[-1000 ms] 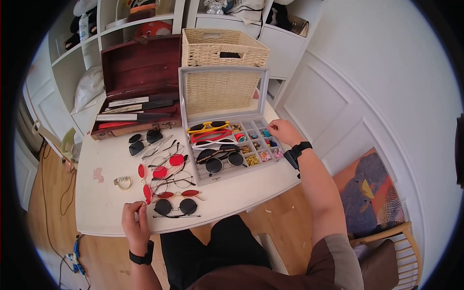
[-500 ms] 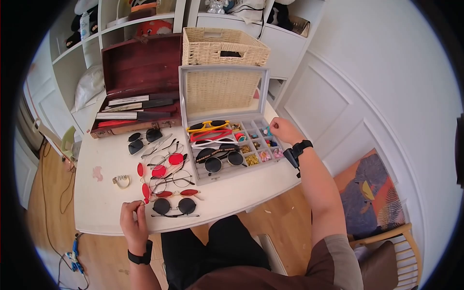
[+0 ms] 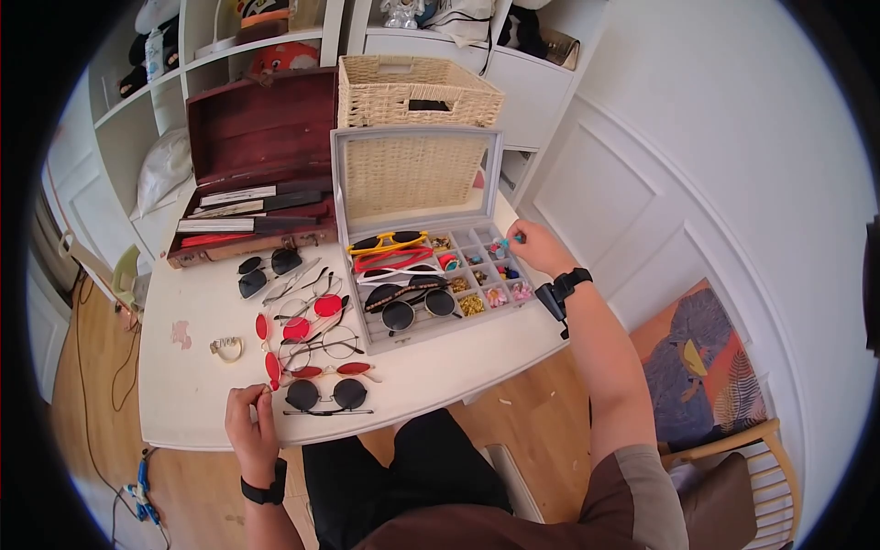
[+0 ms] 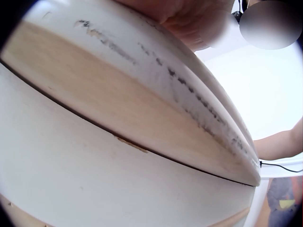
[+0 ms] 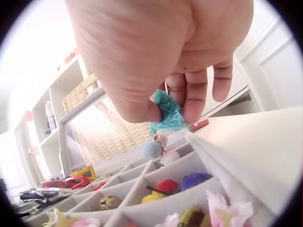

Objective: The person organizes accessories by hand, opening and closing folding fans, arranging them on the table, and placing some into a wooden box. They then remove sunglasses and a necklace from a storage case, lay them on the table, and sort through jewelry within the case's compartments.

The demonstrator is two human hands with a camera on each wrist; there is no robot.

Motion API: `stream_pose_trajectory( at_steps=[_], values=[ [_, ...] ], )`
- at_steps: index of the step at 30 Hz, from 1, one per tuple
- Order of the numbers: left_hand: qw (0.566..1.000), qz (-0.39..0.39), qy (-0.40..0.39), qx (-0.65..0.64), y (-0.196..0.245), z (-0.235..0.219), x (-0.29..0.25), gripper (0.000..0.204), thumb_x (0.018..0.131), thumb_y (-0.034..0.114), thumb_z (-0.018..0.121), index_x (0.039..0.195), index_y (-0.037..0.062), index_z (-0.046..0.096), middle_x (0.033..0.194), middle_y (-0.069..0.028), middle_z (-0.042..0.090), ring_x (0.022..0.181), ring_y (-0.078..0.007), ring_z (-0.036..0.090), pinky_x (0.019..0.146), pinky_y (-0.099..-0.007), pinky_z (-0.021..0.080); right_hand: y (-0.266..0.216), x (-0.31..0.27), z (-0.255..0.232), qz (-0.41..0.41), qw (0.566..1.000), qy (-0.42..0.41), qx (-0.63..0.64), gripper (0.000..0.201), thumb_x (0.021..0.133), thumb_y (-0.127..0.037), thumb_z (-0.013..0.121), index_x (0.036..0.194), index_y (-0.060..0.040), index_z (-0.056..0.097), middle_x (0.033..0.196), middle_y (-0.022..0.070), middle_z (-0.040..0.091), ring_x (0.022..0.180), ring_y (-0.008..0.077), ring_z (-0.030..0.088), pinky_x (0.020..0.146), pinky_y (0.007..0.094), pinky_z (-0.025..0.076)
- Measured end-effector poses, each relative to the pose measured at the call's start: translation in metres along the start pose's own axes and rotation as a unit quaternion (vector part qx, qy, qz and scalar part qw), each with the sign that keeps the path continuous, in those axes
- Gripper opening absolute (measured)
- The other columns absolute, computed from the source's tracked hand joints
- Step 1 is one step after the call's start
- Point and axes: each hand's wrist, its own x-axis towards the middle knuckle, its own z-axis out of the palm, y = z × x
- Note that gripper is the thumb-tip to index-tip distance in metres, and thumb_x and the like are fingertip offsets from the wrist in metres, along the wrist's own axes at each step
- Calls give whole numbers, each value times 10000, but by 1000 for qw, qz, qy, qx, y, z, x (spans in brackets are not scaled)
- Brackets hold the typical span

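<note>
My right hand (image 3: 541, 248) pinches a teal tassel (image 5: 168, 112) between thumb and fingers, over the right side of the grey compartment box (image 3: 394, 339). Pale blue and pink pompoms (image 5: 152, 149) hang from the tassel in the right wrist view. Compartments below hold red, yellow and blue pompoms (image 5: 196, 180), a gold piece (image 5: 109, 202) and pink flowers (image 5: 229, 211). At the table's front edge, my left hand (image 3: 253, 425) has thumb and fingertips together beside the red-lensed glasses (image 3: 273, 367); a small red piece (image 3: 274, 386) shows at the fingertips. What it grips is too small to tell.
Several pairs of glasses (image 3: 316, 395) lie left of the box, near a gold-coloured band (image 3: 226, 348). An open dark red case (image 3: 261, 124) with folded fans stands behind them. A wicker basket (image 3: 417, 92) is behind the upright glass lid. A wall stands at the right.
My right hand has lifted the teal tassel slightly from its compartment. My left hand stays at the table edge. The head view has shifted a little.
</note>
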Motion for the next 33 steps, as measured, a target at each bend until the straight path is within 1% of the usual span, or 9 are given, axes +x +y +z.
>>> stream_pose_trajectory(
  at_steps=[5, 9, 14, 18, 20, 24, 27, 29, 33],
  values=[
    [1000, -8, -5, 0, 2, -2, -2, 74, 934, -40, 605, 1004, -16, 611, 869, -134, 616, 764, -268, 572, 700, -347, 467, 20, 10, 13, -23, 985, 67, 155, 136, 879, -117, 666, 959, -12, 633, 817, 63, 663, 756, 142, 598, 700, 316, 489],
    [1000, -8, -5, -3, 1, 0, 0, 72, 932, -36, 607, 1002, -16, 611, 867, -135, 616, 764, -271, 574, 701, -351, 466, 27, 11, 13, 5, 970, 47, 237, 146, 874, -121, 674, 962, -14, 627, 816, 55, 658, 743, 140, 580, 700, 314, 489],
    [1000, -7, -3, 2, 2, -1, -1, 75, 928, -41, 608, 998, -14, 611, 857, -136, 610, 750, -275, 568, 689, -353, 462, 3, 4, 1, 27, 998, 55, 34, 182, 866, -147, 688, 969, -12, 622, 816, 100, 665, 774, 207, 638, 724, 348, 506],
    [1000, 5, -2, 0, 1, 1, 0, 73, 929, -41, 606, 996, -12, 612, 856, -136, 605, 745, -278, 562, 687, -353, 460, -8, 0, 0, 15, 1000, 1, 13, 198, 861, -156, 698, 977, -13, 625, 838, 119, 671, 799, 247, 650, 743, 373, 513],
    [1000, 1, -3, -3, 0, 1, -1, 73, 929, -41, 606, 996, -12, 612, 858, -136, 605, 745, -278, 561, 688, -353, 460, -9, 2, 2, 12, 998, -67, -7, 206, 868, -160, 705, 991, -14, 629, 890, 121, 687, 826, 255, 651, 765, 379, 519],
    [1000, -1, -5, 2, 1, 0, -1, 77, 928, -44, 606, 997, -12, 613, 862, -136, 610, 744, -277, 561, 689, -351, 460, -10, -2, 7, -11, 1000, -20, 2, 209, 886, -155, 698, 1034, -18, 642, 929, 115, 693, 850, 249, 653, 780, 372, 523],
    [1000, 1, -5, 0, -1, 1, -3, 79, 927, -45, 607, 999, -13, 614, 864, -136, 610, 748, -275, 562, 692, -352, 461, -5, -2, 8, -25, 999, -25, -3, 197, 894, -131, 686, 1052, -17, 666, 967, 128, 703, 875, 263, 667, 800, 373, 532],
    [1000, -4, -6, 0, 0, 0, 0, 79, 927, -45, 608, 999, -13, 614, 864, -136, 610, 751, -275, 563, 694, -353, 462, 3, 1, 10, -59, 992, -72, -82, 184, 888, -114, 681, 1047, -23, 689, 984, 137, 710, 899, 279, 678, 817, 380, 539],
    [1000, -6, -9, 4, 4, -1, -2, 77, 929, -39, 612, 1001, -12, 618, 861, -138, 613, 761, -279, 577, 697, -359, 467, 6, 6, 17, -37, 994, -85, -65, 152, 880, -109, 680, 1008, -30, 697, 996, 137, 711, 914, 295, 683, 829, 384, 543]
  ],
)
